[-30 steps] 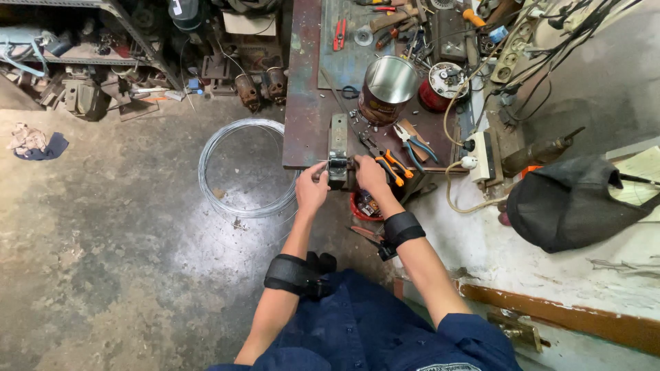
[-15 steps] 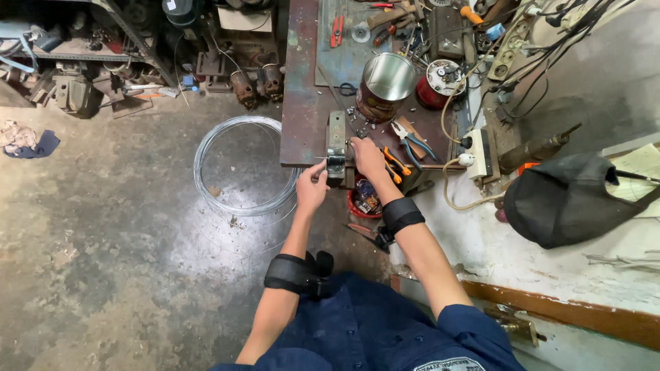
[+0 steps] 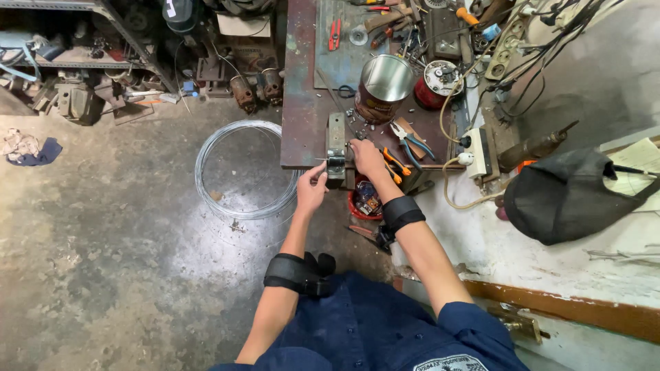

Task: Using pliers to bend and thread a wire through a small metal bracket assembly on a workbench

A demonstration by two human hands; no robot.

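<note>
Fingers [image 3: 320, 176] of my left hand [image 3: 311, 190] pinch thin wire | right hand [image 3: 368, 158] grips small bench vise [image 3: 336, 154] at table [image 3: 302, 130] front edge | wire: light, springy, slippery; I'd hold beside the jaws.

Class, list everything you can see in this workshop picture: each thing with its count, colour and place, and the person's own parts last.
Bench vise: one, grey, front edge of the workbench.
Metal can: one, silvery, on the bench behind the vise.
Pliers: one, blue-handled, right of the can.
Wire coil: one, grey, on the floor left of the bench.
Red tub: one, under the bench edge.
Black bag: one, at right.
Rag: one, on the floor far left.
Left hand: beside the vise, pinching.
Right hand: touching the vise.
</note>
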